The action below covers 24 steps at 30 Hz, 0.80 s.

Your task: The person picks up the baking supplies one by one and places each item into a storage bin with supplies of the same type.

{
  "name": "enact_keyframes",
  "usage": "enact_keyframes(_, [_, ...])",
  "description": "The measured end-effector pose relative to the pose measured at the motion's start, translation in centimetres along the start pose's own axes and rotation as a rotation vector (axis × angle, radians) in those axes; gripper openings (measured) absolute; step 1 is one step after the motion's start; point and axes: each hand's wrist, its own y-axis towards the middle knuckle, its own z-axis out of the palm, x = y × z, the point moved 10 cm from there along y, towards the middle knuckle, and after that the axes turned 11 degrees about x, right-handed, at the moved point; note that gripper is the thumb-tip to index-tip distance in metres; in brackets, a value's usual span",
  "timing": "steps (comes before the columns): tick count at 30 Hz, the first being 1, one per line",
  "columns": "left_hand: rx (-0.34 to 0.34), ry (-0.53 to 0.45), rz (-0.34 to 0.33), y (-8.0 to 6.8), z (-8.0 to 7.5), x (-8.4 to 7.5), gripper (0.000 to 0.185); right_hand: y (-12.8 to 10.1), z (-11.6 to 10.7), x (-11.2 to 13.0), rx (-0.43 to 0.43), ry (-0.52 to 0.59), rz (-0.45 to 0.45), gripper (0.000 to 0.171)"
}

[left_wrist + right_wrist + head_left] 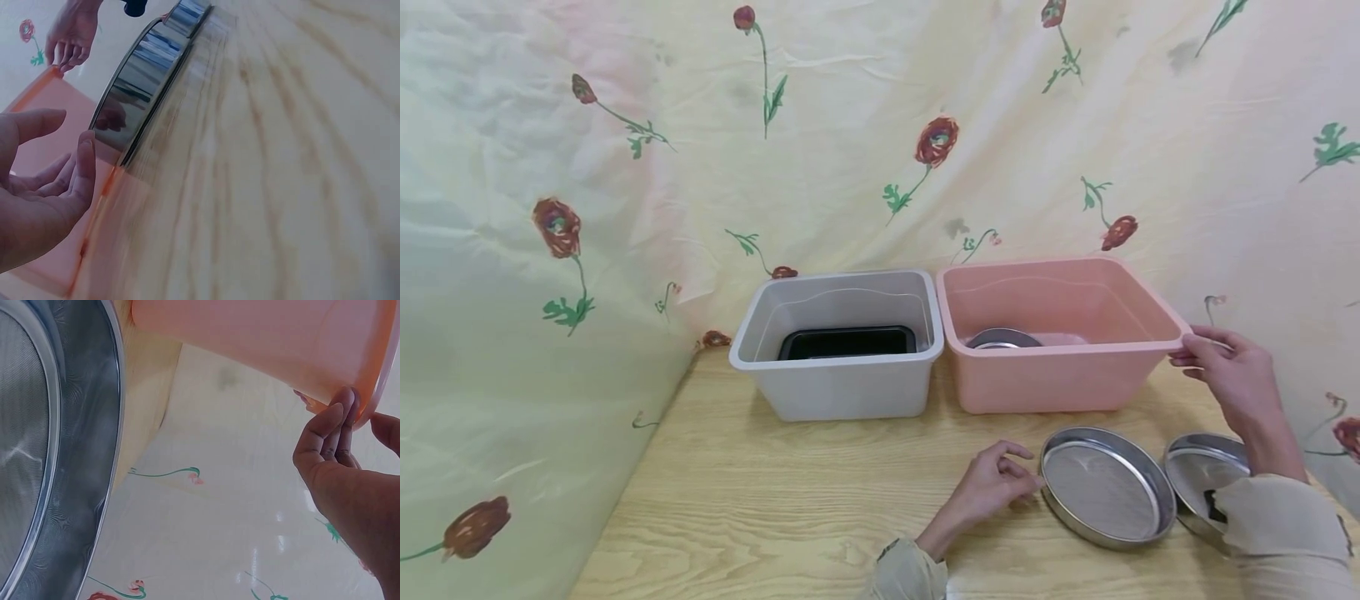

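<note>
At its front right corner, the rim of the pink plastic bin (1045,379) is gripped by my right hand (1236,375), fingers under the lip and thumb above in the right wrist view. My left hand (988,483) is low over the table with fingers loosely bent and thumb apart. Its fingertips are right at the left edge of a round metal sieve (1101,487) with a fine mesh bottom. A second metal sieve (1202,467) sits to the right, partly hidden by my right sleeve. Inside the pink bin lies another round metal piece (1002,338), its lower part hidden by the front wall.
Left of the pink bin, close beside it, stands a light grey bin (850,392) holding a black tray (850,342). Both bins are at the back of the wooden table (760,500). A flowered cloth (842,167) hangs behind and along the sides.
</note>
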Motion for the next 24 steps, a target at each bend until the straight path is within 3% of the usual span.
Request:
enact_keyframes(18, [0.01,-0.045,0.005,0.8,0.9,1.0,0.043,0.4,0.0,-0.3,0.029,0.058,0.011,0.007])
enact_keyframes(24, [0.009,-0.05,-0.007,1.0,1.1,1.3,0.048,0.5,0.0,-0.2,0.02,-0.039,0.038,0.015])
